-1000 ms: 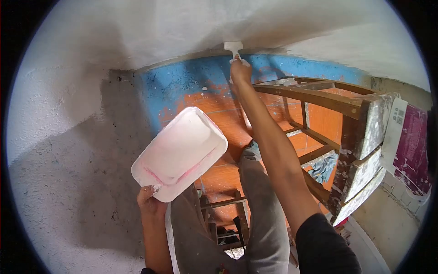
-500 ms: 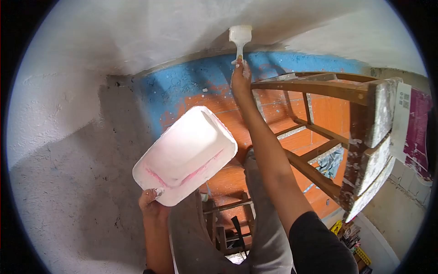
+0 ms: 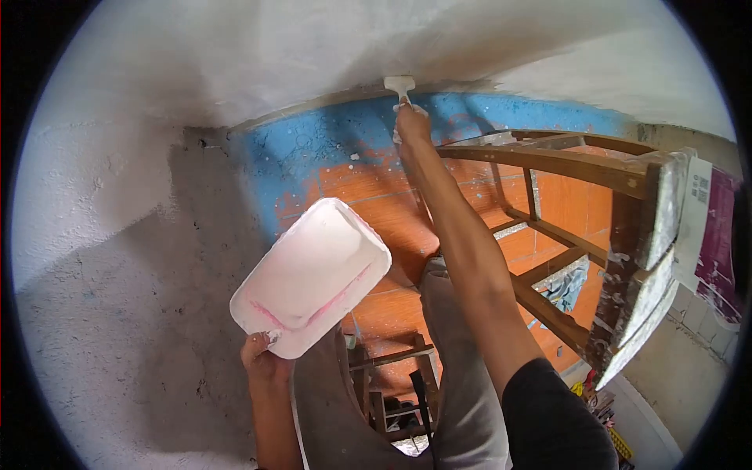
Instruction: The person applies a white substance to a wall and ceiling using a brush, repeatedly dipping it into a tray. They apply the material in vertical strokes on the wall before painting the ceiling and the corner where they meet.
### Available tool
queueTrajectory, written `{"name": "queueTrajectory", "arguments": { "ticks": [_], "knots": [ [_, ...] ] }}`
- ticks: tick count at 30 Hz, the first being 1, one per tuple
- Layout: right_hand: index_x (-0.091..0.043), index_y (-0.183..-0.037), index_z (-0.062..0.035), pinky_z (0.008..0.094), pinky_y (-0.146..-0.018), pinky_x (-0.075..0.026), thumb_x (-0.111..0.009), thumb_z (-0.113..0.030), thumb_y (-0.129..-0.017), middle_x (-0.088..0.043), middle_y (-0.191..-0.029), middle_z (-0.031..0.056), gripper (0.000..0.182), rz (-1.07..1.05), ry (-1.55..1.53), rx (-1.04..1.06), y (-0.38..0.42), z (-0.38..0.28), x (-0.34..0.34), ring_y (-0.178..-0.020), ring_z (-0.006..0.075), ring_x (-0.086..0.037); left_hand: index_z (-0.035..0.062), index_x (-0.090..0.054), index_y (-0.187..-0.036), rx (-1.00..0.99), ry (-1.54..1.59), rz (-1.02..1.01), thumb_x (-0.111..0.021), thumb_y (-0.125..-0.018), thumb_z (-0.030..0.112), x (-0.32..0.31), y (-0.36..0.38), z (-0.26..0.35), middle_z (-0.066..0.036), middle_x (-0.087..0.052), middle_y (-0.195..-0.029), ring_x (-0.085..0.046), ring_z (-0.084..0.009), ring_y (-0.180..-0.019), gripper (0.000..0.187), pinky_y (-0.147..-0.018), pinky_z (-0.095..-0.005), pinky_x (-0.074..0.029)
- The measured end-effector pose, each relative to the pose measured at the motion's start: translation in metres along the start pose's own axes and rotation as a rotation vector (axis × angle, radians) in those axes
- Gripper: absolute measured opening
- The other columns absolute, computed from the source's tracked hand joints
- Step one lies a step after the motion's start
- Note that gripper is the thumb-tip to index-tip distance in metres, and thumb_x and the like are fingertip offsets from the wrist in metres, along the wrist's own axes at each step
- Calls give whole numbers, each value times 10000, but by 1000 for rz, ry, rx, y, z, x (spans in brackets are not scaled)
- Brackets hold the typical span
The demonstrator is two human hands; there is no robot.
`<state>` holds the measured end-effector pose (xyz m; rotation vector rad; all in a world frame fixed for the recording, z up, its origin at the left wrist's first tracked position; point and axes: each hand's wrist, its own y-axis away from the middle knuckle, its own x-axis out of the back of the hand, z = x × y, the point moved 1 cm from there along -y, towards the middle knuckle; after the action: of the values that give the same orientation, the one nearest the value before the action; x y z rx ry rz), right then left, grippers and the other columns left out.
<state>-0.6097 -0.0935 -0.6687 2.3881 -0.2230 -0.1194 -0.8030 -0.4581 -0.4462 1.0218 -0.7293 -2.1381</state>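
Observation:
My right hand (image 3: 413, 124) is closed around the handle of a wide paintbrush (image 3: 400, 84), its arm stretched out ahead. The bristle end meets the lower part of the whitish wall (image 3: 313, 47), just above the blue strip at its foot. My left hand (image 3: 265, 359) grips the near corner of a white paint tray (image 3: 313, 262), thumb on top. The tray is tilted, coated with white paint and marked by pink streaks. White paint also spots both hands.
A wooden trestle (image 3: 548, 164) with paint-splashed boards stands at the right, a purple-and-white container (image 3: 711, 235) beside it. Wooden rungs (image 3: 392, 357) show between my legs. Rough grey wall (image 3: 207, 313) lies left, orange flooring (image 3: 384, 211) below. A crumpled cloth (image 3: 568, 288) lies under the trestle.
The paintbrush and my right hand have come down the wall toward the blue strip. The tray has shifted slightly left and down, still in my left hand.

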Motion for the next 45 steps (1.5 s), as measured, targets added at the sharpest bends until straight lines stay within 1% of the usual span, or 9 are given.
{"name": "queueTrajectory", "arguments": {
  "ticks": [3,10,16,18,20,25,35,38,45],
  "knots": [
    [-580,-996,-66,267,-386,-265,-514,-353,-1033,-375,-579,-43,296,61,242,266,45,-30,15,-429,78,-328,-40,-422,-1394,20,-29,-27,-687,-627,138,-7,8,6,-141,-566,-1327,-563,-308,-1235,831,-1090,-474,-445],
    [-569,-1023,-78,221,-418,-255,-502,-380,-1046,-372,-597,-75,310,-50,-95,633,182,-131,40,-473,21,-316,-41,-426,-1397,27,-48,-51,-669,-625,142,-32,26,23,-147,-583,-1301,-568,-316,-1230,830,-1096,-482,-438],
    [-564,-947,-93,230,-457,-267,-454,-371,-1062,-379,-630,-69,320,-17,-1,829,112,-123,31,-506,47,-334,-17,-406,-1421,-21,-94,-109,-747,-653,230,-51,42,34,-147,-541,-1365,-541,-338,-1260,876,-1089,-530,-441],
    [-575,-903,-18,358,-665,-415,-440,-389,-1049,-518,-726,54,421,102,289,586,112,-107,32,-706,173,-497,-9,-399,-1430,-18,-77,-139,-762,-656,244,-51,48,38,-137,-537,-1374,-533,-328,-1272,892,-1101,-522,-431],
    [-584,-906,-10,374,-684,-426,-421,-440,-1041,-537,-736,85,479,49,240,550,77,-51,40,-715,205,-515,-2,-389,-1439,-31,-86,-159,-765,-663,246,-60,54,45,-132,-533,-1381,-522,-323,-1284,897,-1113,-513,-419],
    [-569,-912,-85,286,-425,-293,-445,-382,-1047,-434,-606,-29,349,-48,147,127,128,-86,43,-470,95,-381,-27,-378,-1434,-67,-52,-141,-687,-622,166,-99,86,66,-152,-548,-1352,-546,-316,-1260,890,-1099,-476,-441],
    [-569,-888,-29,253,-543,-305,-474,-297,-1043,-404,-666,-42,324,-95,50,554,322,-275,38,-620,45,-363,4,-349,-1466,-63,-30,-236,-703,-633,178,-103,127,92,-147,-510,-1400,-513,-302,-1299,922,-1113,-444,-420],
    [-555,-984,-84,215,-420,-229,-446,-346,-1063,-373,-624,-88,295,-84,-33,772,329,-274,28,-498,8,-307,11,-335,-1477,-72,-15,-237,-706,-634,185,-99,131,95,-144,-490,-1420,-489,-298,-1322,938,-1131,-437,-398],
    [-543,-881,-112,214,-422,-270,-412,-439,-1062,-360,-609,-69,397,-62,19,626,182,-143,-1,-484,31,-342,24,-300,-1498,-98,-37,-164,-719,-627,188,-74,132,96,-134,-470,-1436,-467,-290,-1340,981,-1148,-433,-378]
  ]
}}
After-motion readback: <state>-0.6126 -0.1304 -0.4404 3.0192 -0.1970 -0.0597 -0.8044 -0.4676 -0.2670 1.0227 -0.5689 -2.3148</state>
